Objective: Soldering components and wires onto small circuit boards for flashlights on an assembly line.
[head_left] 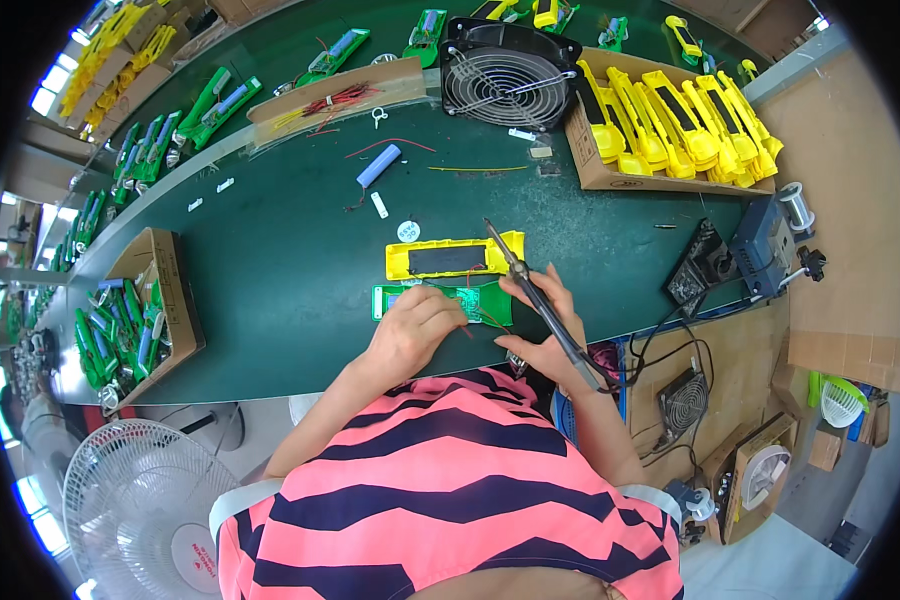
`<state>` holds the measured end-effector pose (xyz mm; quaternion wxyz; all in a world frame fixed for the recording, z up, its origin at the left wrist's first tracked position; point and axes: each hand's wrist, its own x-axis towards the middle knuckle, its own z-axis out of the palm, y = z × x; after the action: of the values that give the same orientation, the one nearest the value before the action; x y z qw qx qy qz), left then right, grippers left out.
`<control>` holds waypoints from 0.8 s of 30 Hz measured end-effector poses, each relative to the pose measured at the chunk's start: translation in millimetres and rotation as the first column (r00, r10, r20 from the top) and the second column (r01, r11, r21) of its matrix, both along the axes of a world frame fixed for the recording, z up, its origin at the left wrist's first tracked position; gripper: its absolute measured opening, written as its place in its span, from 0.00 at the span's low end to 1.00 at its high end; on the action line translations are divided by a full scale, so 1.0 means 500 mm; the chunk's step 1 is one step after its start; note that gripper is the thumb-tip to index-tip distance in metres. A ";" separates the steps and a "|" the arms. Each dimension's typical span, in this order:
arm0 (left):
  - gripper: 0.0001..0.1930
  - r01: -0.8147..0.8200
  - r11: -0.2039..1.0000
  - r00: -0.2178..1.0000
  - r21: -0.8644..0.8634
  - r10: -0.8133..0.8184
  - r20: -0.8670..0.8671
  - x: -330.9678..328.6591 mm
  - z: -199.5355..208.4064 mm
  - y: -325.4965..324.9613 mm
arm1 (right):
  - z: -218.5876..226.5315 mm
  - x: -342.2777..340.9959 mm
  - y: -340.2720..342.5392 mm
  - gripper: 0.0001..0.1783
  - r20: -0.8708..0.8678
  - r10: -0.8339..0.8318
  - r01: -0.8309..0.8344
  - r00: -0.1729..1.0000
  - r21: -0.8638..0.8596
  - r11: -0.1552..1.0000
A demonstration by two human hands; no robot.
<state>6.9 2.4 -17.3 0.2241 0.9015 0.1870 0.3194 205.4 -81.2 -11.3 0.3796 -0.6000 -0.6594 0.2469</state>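
Observation:
On the bench before me lies a green housing [500, 305] with a circuit board and thin wires. My left hand [417, 328] rests over its left half, fingers curled and pinched together; whatever they grip is too small to make out. At the housing's right end is my right hand [555, 335], holding a soldering iron [542, 303] that slants across it, tip pointing away and to the left. Just beyond the green housing sits a yellow housing [455, 258] with a black panel. A small metallic part [516, 364] shows beneath my right thumb.
A box of yellow housings [660, 183] stands far right, beside a black fan [510, 80]. At left is a box of green assemblies [175, 310]. A blue battery cell [378, 166] and wires lie beyond the work. The soldering station [765, 248] is at right, its cord trailing.

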 end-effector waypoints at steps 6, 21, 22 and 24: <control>0.09 0.046 0.998 0.998 0.031 -0.044 -0.052 -0.003 -0.003 0.005 | -0.008 -0.015 -0.047 0.18 -0.171 -0.067 0.102 0.983 0.203 0.974; 0.06 -0.282 0.891 0.957 -0.356 0.287 -0.040 0.020 0.017 -0.017 | -0.028 -0.058 -0.090 0.14 -0.735 -0.429 0.509 0.525 -0.133 0.850; 0.06 -0.293 0.897 0.956 -0.332 0.281 -0.084 0.020 0.021 -0.017 | -0.035 -0.059 -0.087 0.16 -0.750 -0.403 0.510 0.525 -0.102 0.854; 0.06 -0.291 0.903 0.957 -0.317 0.277 -0.089 0.022 0.024 -0.014 | -0.040 -0.059 -0.085 0.17 -0.762 -0.400 0.496 0.510 -0.119 0.860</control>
<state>17.9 -4.7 -5.4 0.3173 0.8216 0.3711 0.2942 176.0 -123.7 -31.3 0.7058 -0.5645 -0.2704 0.3317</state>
